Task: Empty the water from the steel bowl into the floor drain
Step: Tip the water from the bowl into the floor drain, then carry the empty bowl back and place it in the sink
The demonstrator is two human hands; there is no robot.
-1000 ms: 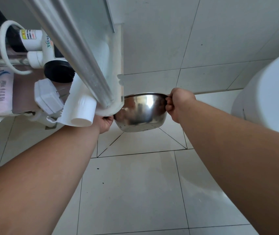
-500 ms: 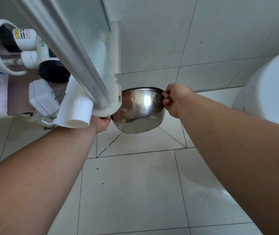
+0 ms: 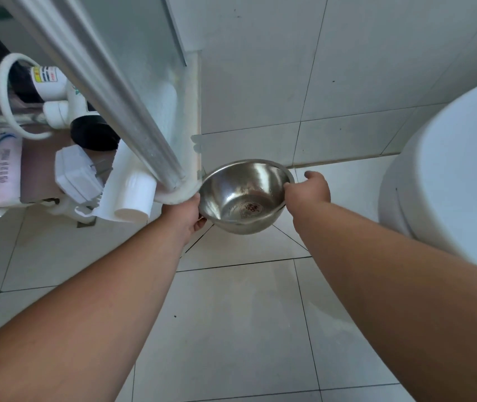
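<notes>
- Left hand [image 3: 186, 213] grips steel bowl [image 3: 244, 195] at its left rim; its fingers curl under the wall.
- Right hand [image 3: 308, 192] pinches right rim, fingers pressed together.
- Bowl held between hands above floor tiles [image 3: 231, 314], mouth facing camera, interior looks drained.
- Floor drain not visible.
- Risk: wet rim slipping from the thin pinch; bowl striking the white post [image 3: 173, 158] just left.

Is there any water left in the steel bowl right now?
It looks empty. The bowl faces the camera with its opening up, and the bare metal bottom with a small dark mark shows clearly, with no pooled water visible.
</notes>
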